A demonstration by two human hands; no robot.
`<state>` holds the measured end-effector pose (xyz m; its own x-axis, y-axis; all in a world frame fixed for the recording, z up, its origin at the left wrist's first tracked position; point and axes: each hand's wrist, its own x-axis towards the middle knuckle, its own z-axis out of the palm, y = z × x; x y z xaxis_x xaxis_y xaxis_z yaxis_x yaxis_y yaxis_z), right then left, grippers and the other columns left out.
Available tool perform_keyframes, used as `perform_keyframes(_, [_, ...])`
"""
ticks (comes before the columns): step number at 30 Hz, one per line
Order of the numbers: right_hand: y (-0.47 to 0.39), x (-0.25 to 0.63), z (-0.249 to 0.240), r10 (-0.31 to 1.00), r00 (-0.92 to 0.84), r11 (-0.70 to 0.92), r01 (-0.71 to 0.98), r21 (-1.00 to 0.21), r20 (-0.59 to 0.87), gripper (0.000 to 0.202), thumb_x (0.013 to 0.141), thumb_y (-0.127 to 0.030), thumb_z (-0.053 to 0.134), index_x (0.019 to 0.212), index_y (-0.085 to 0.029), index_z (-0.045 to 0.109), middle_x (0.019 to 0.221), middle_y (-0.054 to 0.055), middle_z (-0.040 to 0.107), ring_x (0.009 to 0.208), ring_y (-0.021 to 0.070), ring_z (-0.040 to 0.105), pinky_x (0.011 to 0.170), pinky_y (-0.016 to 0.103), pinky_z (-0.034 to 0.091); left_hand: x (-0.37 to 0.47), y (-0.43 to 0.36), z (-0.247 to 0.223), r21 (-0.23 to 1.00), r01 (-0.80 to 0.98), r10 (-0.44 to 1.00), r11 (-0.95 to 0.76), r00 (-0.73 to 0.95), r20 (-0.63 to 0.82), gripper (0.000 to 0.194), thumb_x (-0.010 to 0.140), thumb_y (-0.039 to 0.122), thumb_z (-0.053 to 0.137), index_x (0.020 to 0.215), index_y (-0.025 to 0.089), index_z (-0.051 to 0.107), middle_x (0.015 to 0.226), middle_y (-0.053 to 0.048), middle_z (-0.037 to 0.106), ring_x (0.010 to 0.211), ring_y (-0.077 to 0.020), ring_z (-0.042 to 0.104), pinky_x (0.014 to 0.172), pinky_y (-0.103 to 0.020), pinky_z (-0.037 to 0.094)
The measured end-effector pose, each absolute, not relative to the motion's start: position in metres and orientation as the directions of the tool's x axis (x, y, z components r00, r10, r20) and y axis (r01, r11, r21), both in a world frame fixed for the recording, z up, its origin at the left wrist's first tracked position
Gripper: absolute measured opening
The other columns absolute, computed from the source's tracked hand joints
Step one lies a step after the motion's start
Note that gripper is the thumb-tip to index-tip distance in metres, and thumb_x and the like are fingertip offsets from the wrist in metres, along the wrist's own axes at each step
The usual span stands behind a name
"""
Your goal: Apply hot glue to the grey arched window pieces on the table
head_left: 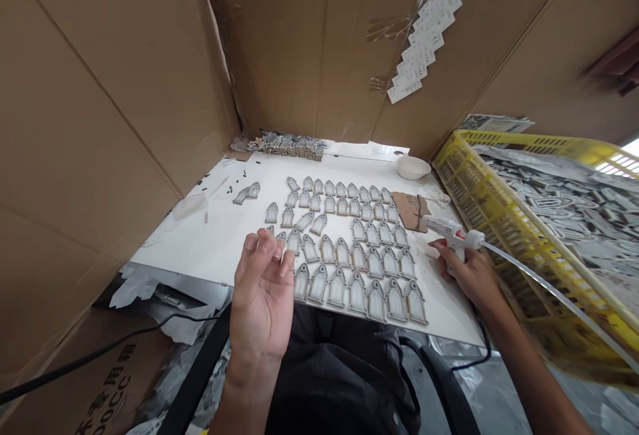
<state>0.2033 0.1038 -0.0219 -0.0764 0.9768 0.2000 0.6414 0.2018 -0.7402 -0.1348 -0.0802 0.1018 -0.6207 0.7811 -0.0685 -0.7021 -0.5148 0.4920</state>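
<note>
Glue gun (456,242): held in right grip (472,274), just right of arched pieces (357,290); half-curled left grip (264,298), contents unclear, nearer leftmost ones.

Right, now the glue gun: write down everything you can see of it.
The glue gun has a white, plastic-looking body with a small red part. A long, translucent stick juts from its rear, slanting in front of the yellow basket. The right hand grips it over the right side of the white table, hiding much of the handle. Its nozzle points toward the brown cardboard piece; whether they touch is unclear.
</note>
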Motion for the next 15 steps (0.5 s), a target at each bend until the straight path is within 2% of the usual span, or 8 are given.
perform_keyframes(3, [0.104, 0.203, -0.021, 0.985, -0.074, 0.167, 0.64, -0.75, 0.155, 0.042, 0.093, -0.066, 0.058, 0.081, -0.028, 0.071, 0.047, -0.001, 0.062, 0.048, 0.025, 0.061, 0.063, 0.04, 0.05, -0.136, -0.08, 0.102, 0.499, -0.698, 0.777, -0.514, -0.625, -0.074, 0.039, 0.074, 0.008, 0.104, 0.095, 0.02, 0.074, 0.091, 0.008, 0.075, 0.061, -0.0017, 0.058, 0.052, -0.015, 0.049])
perform_keyframes(5, [0.104, 0.203, -0.02, 0.987, -0.07, 0.154, 0.637, -0.755, 0.141, 0.042, 0.093, -0.067, 0.059, 0.081, -0.028, 0.071, 0.048, -0.001, 0.062, 0.05, 0.0254, 0.062, 0.065, 0.04, 0.051, -0.139, -0.082, 0.101, 0.494, -0.727, 0.809, -0.478, -0.583, -0.075, 0.037, 0.077, 0.024, 0.107, 0.091, 0.019, 0.074, 0.072, 0.011, 0.071, 0.043, -0.0004, 0.04, 0.041, -0.016, 0.04])
perform_keyframes(8, [0.104, 0.203, -0.019, 0.99, -0.068, 0.14, 0.628, -0.765, 0.125, 0.043, 0.092, -0.068, 0.059, 0.081, -0.028, 0.07, 0.048, -0.001, 0.062, 0.052, 0.0258, 0.063, 0.065, 0.04, 0.052, -0.145, -0.085, 0.1, 0.468, -0.801, 0.893, -0.373, -0.447, -0.054, 0.054, 0.083, 0.063, 0.099, 0.08, 0.02, 0.068, 0.042, 0.014, 0.047, 0.034, -0.0036, 0.012, 0.033, -0.019, 0.033])
perform_keyframes(10, [0.104, 0.203, -0.019, 0.991, -0.065, 0.132, 0.621, -0.773, 0.118, 0.042, 0.091, -0.067, 0.059, 0.084, -0.027, 0.071, 0.049, -0.001, 0.062, 0.05, 0.0254, 0.062, 0.063, 0.04, 0.051, -0.147, -0.086, 0.1, 0.459, -0.822, 0.919, -0.338, -0.394, -0.029, 0.057, 0.092, 0.064, 0.091, 0.069, 0.021, 0.062, 0.036, 0.014, 0.037, 0.034, -0.0058, 0.008, 0.033, -0.02, 0.035])
perform_keyframes(12, [0.104, 0.202, -0.019, 0.991, -0.061, 0.13, 0.616, -0.777, 0.117, 0.042, 0.091, -0.067, 0.059, 0.084, -0.027, 0.071, 0.049, -0.001, 0.062, 0.049, 0.0251, 0.061, 0.063, 0.04, 0.051, -0.144, -0.087, 0.103, 0.49, -0.793, 0.911, -0.362, -0.413, 0.003, 0.051, 0.099, 0.048, 0.09, 0.066, 0.021, 0.062, 0.038, 0.012, 0.043, 0.033, -0.005, 0.012, 0.035, -0.018, 0.037])
perform_keyframes(13, [0.104, 0.202, -0.019, 0.991, -0.059, 0.131, 0.615, -0.778, 0.12, 0.042, 0.091, -0.067, 0.059, 0.082, -0.027, 0.07, 0.049, -0.001, 0.062, 0.049, 0.0252, 0.061, 0.064, 0.04, 0.05, -0.142, -0.089, 0.105, 0.532, -0.756, 0.9, -0.381, -0.434, 0.027, 0.039, 0.098, 0.039, 0.092, 0.072, 0.021, 0.069, 0.047, 0.011, 0.058, 0.033, -0.0037, 0.021, 0.038, -0.016, 0.041])
perform_keyframes(14, [0.104, 0.202, -0.019, 0.991, -0.059, 0.132, 0.614, -0.778, 0.122, 0.042, 0.091, -0.067, 0.059, 0.08, -0.028, 0.069, 0.049, 0.0, 0.062, 0.05, 0.0254, 0.061, 0.064, 0.04, 0.05, -0.138, -0.091, 0.107, 0.589, -0.702, 0.888, -0.401, -0.456, 0.06, 0.02, 0.094, 0.03, 0.096, 0.088, 0.022, 0.079, 0.065, 0.007, 0.074, 0.037, -0.0029, 0.037, 0.044, -0.016, 0.048])
perform_keyframes(15, [0.103, 0.201, -0.019, 0.991, -0.059, 0.134, 0.613, -0.779, 0.124, 0.042, 0.091, -0.067, 0.06, 0.077, -0.028, 0.068, 0.048, 0.0, 0.061, 0.05, 0.0254, 0.061, 0.065, 0.04, 0.05, -0.134, -0.096, 0.109, 0.652, -0.629, 0.873, -0.423, -0.475, 0.108, 0.026, 0.089, 0.023, 0.1, 0.11, 0.026, 0.084, 0.091, 0.003, 0.086, 0.048, -0.0046, 0.055, 0.054, -0.017, 0.057])
